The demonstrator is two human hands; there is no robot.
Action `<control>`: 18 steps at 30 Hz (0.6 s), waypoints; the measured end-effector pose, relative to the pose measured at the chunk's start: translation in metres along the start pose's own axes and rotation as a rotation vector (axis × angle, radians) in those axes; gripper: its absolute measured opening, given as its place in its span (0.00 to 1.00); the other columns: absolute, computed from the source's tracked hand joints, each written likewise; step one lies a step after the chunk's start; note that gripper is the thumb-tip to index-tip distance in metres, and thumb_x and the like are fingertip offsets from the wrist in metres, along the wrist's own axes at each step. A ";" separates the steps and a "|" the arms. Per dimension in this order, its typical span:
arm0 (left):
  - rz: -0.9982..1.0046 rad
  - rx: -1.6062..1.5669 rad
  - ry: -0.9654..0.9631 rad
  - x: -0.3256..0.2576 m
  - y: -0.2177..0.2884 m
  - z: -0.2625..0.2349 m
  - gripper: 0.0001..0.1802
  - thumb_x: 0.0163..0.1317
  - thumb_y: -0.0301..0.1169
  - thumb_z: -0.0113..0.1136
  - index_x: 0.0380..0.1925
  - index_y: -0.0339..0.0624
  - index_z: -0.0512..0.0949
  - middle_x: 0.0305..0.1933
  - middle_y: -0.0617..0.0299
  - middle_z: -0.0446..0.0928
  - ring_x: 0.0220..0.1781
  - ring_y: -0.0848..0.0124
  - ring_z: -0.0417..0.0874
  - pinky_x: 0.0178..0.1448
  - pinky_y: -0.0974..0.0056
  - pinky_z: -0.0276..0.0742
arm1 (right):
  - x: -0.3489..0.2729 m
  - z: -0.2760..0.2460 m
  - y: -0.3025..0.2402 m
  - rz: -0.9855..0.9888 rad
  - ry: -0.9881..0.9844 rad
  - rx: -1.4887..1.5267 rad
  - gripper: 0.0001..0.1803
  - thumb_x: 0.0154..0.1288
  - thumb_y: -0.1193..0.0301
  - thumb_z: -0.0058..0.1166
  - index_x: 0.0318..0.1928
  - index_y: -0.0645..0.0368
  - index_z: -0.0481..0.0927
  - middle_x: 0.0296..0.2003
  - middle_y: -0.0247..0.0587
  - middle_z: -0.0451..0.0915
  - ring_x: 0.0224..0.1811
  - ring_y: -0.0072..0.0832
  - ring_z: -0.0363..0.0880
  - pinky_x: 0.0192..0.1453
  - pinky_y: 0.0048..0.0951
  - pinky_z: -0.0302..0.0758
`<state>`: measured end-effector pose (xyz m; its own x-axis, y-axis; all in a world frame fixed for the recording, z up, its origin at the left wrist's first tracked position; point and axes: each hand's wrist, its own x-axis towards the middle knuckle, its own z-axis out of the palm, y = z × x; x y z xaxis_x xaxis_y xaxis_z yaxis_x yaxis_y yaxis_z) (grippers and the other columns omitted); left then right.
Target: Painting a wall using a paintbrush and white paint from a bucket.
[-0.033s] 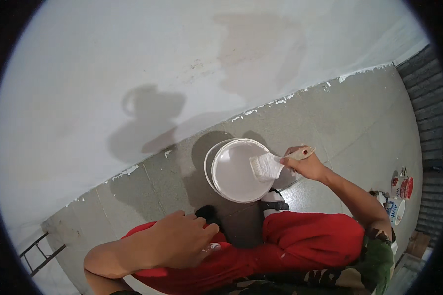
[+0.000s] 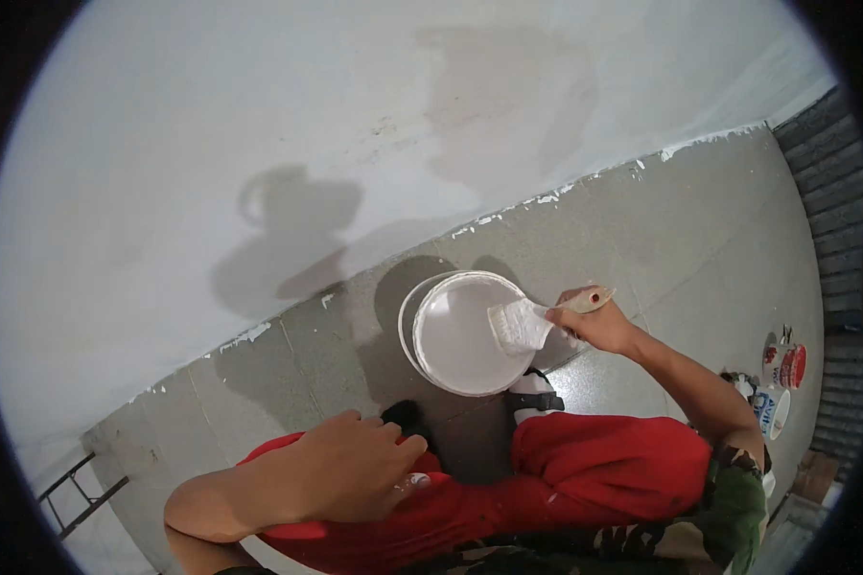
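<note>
My right hand (image 2: 590,321) is closed around a wide paintbrush (image 2: 518,327) near where its handle meets the head. White paint coats the bristles, which lie over the right side of a round white bucket (image 2: 419,356). Pale paint (image 2: 458,331) fills the inside of the bucket, and its handle hangs along the left side. The bucket stands on the floor, in front of my feet. My left hand (image 2: 355,465) rests on my left knee, holding nothing, with its fingers draped loosely over the red trousers (image 2: 604,465).
A white wall (image 2: 211,125) rises beyond the bucket, with white splotches along its foot on the grey tiled floor (image 2: 700,240). Several small containers (image 2: 770,412) stand at the far right, by a corrugated metal panel (image 2: 834,192). A dark metal frame (image 2: 81,494) is at the lower left.
</note>
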<state>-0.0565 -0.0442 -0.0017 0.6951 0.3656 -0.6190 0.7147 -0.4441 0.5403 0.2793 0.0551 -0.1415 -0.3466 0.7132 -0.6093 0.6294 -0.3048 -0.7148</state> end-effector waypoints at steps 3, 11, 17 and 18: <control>-0.020 -0.014 0.006 0.003 -0.003 0.002 0.20 0.68 0.45 0.50 0.42 0.37 0.75 0.33 0.48 0.79 0.39 0.51 0.82 0.46 0.51 0.76 | -0.003 0.009 -0.012 -0.007 0.009 -0.068 0.17 0.63 0.59 0.59 0.28 0.61 0.80 0.23 0.37 0.79 0.25 0.20 0.77 0.28 0.25 0.73; 0.036 0.010 0.083 0.005 0.000 0.005 0.20 0.68 0.45 0.49 0.42 0.36 0.74 0.32 0.47 0.79 0.38 0.49 0.82 0.46 0.50 0.76 | 0.061 0.067 -0.042 -0.423 -0.169 -0.434 0.19 0.61 0.58 0.57 0.32 0.66 0.80 0.26 0.56 0.79 0.28 0.47 0.80 0.38 0.43 0.77; 0.007 0.083 0.142 -0.006 0.006 0.012 0.20 0.68 0.45 0.49 0.42 0.36 0.75 0.32 0.48 0.81 0.39 0.52 0.84 0.44 0.52 0.78 | 0.092 0.097 -0.041 -0.418 -0.330 -0.889 0.17 0.58 0.56 0.55 0.32 0.58 0.84 0.29 0.55 0.82 0.36 0.51 0.82 0.43 0.48 0.79; 0.059 0.037 0.121 -0.003 0.001 0.014 0.20 0.69 0.45 0.49 0.41 0.36 0.74 0.32 0.48 0.79 0.39 0.50 0.83 0.44 0.50 0.77 | 0.092 0.095 -0.038 -0.442 -0.347 -0.936 0.17 0.59 0.56 0.55 0.33 0.58 0.84 0.30 0.55 0.82 0.36 0.51 0.82 0.44 0.48 0.79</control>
<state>-0.0589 -0.0568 -0.0075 0.7417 0.4332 -0.5121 0.6706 -0.4965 0.5512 0.1576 0.0723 -0.2031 -0.7574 0.3797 -0.5312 0.6295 0.6405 -0.4398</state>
